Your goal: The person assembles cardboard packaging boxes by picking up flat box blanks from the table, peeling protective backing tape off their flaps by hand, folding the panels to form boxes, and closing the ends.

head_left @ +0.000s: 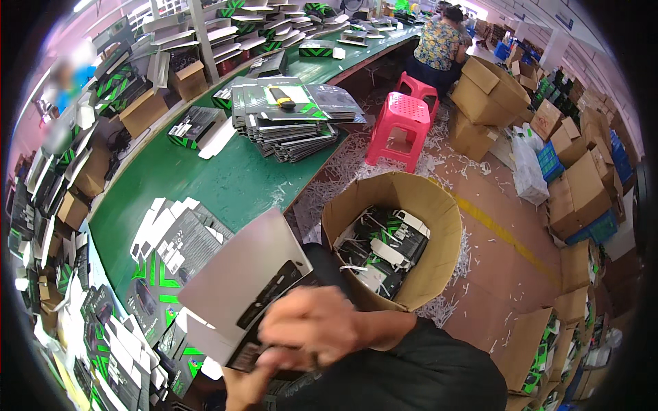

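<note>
My left hand [245, 388] comes in at the bottom and grips the lower edge of an unfolded cardboard box [240, 277], its thumb on the black part. The box has a pale inner face and a black side with cut-out shapes. My right hand [312, 327] lies over the black side with curled fingers, a little blurred. What it holds, if anything, is hidden. Left of the box, flat black-and-green printed boxes [154, 301] with white flaps overlap on the green table [226, 185].
A round-walled carton [439, 257] with black-and-green boxes inside stands to my right. A yellow-and-black cutter [281, 98] lies on stacked flat boxes [284, 133]. Beyond are a pink stool [404, 123] and a seated person [439, 44]. Paper shreds litter the floor; cartons [576, 192] line the right.
</note>
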`<control>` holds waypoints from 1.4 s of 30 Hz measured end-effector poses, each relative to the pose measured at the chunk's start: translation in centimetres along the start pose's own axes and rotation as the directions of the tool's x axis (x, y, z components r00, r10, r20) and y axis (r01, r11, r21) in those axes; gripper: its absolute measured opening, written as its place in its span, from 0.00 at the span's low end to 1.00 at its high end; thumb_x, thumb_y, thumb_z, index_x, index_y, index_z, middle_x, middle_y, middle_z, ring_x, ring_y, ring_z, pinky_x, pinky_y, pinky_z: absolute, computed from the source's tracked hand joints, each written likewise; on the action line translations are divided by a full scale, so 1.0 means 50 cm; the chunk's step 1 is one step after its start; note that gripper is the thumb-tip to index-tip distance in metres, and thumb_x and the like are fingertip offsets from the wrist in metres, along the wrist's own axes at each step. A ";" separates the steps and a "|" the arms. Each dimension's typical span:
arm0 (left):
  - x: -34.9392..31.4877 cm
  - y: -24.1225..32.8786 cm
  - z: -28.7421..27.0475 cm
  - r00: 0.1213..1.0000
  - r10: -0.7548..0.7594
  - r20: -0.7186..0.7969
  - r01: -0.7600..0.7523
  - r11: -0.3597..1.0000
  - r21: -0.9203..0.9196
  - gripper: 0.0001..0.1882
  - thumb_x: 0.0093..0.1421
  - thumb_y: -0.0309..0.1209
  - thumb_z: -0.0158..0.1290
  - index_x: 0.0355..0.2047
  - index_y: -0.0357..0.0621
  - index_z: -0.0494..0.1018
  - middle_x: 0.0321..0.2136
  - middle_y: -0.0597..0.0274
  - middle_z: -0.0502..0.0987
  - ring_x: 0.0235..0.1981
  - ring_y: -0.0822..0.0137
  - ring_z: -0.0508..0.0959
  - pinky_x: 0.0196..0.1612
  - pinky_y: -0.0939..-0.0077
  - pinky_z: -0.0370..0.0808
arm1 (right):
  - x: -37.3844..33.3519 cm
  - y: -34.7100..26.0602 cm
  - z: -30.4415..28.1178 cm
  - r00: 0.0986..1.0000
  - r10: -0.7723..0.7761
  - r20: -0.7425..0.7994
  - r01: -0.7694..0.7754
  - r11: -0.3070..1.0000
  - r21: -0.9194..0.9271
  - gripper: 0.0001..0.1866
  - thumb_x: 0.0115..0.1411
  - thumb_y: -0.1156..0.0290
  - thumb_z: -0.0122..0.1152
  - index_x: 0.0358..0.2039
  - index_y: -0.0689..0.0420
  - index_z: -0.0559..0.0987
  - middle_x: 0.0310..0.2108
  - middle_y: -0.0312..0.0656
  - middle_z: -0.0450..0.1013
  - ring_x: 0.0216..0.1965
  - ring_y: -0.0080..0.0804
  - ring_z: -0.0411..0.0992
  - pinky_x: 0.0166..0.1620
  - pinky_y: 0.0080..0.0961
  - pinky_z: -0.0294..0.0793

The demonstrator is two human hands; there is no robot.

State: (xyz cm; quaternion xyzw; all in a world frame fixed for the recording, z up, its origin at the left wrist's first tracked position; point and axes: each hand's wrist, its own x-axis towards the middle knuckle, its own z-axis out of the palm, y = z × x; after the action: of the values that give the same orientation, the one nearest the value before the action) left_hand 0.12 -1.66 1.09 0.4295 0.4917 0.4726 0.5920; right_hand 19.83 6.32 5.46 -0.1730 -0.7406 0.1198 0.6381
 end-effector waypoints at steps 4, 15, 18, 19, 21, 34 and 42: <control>-0.017 0.029 -0.013 0.948 -0.045 -0.316 -0.014 0.983 -0.184 0.37 0.39 0.18 0.60 0.55 0.32 0.69 0.42 0.50 0.80 0.39 0.56 0.83 0.45 0.63 0.82 | -0.049 0.048 -0.074 0.780 0.625 -0.018 -0.624 0.777 -0.081 0.29 0.55 0.54 0.75 0.48 0.60 0.76 0.40 0.39 0.73 0.34 0.23 0.70 0.36 0.19 0.70; -0.022 -0.015 -0.037 0.973 -0.123 -0.194 0.035 0.915 -0.403 0.41 0.36 0.20 0.61 0.57 0.29 0.68 0.44 0.48 0.81 0.39 0.56 0.84 0.46 0.62 0.82 | -0.151 0.059 -0.024 0.435 0.813 0.387 -0.895 0.346 0.280 0.31 0.57 0.47 0.72 0.42 0.66 0.77 0.33 0.38 0.75 0.37 0.18 0.68 0.40 0.26 0.71; -0.024 -0.013 -0.024 0.943 -0.207 -0.260 0.049 0.861 -0.507 0.40 0.38 0.20 0.60 0.56 0.28 0.68 0.44 0.46 0.81 0.39 0.53 0.84 0.45 0.60 0.83 | -0.171 0.060 -0.018 0.441 0.847 0.296 -0.880 0.473 -0.040 0.29 0.59 0.50 0.70 0.36 0.69 0.78 0.25 0.50 0.76 0.29 0.25 0.75 0.33 0.31 0.73; -0.022 -0.040 -0.041 0.953 -0.212 -0.216 0.079 0.864 -0.498 0.39 0.38 0.19 0.60 0.57 0.28 0.68 0.44 0.46 0.81 0.39 0.54 0.84 0.45 0.61 0.83 | -0.146 0.038 -0.021 0.343 0.901 0.266 -0.867 0.413 -0.280 0.28 0.60 0.50 0.69 0.40 0.68 0.78 0.28 0.51 0.77 0.31 0.31 0.76 0.36 0.30 0.75; -0.021 -0.068 -0.062 0.960 -0.223 -0.169 0.114 0.862 -0.494 0.39 0.39 0.18 0.60 0.57 0.29 0.68 0.44 0.46 0.81 0.40 0.54 0.84 0.45 0.61 0.83 | -0.151 0.023 -0.015 0.418 0.889 0.187 -0.739 0.452 -0.499 0.31 0.60 0.49 0.68 0.48 0.66 0.77 0.29 0.55 0.75 0.28 0.46 0.75 0.34 0.34 0.76; 0.004 -0.089 -0.120 0.997 -0.049 -0.052 0.021 0.898 -0.440 0.35 0.44 0.17 0.61 0.56 0.27 0.68 0.43 0.47 0.81 0.39 0.55 0.84 0.46 0.60 0.83 | -0.193 0.056 0.000 0.476 0.815 0.332 -0.878 0.414 0.241 0.40 0.60 0.59 0.71 0.66 0.62 0.62 0.41 0.47 0.76 0.39 0.26 0.71 0.44 0.27 0.73; 0.020 -0.108 -0.054 0.925 0.312 -0.218 -0.290 0.949 0.126 0.52 0.58 0.36 0.55 0.73 0.47 0.33 0.63 0.51 0.59 0.60 0.60 0.65 0.63 0.62 0.64 | -0.171 0.045 -0.033 0.734 0.612 0.295 -0.633 0.774 -0.031 0.33 0.51 0.57 0.74 0.55 0.58 0.75 0.43 0.43 0.68 0.35 0.29 0.68 0.39 0.25 0.70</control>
State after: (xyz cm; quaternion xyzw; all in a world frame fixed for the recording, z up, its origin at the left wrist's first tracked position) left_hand -1.75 -1.53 -4.74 0.4675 0.5076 0.5825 0.4295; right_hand 22.74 4.81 -2.88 -0.3685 -0.7199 0.3765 0.4519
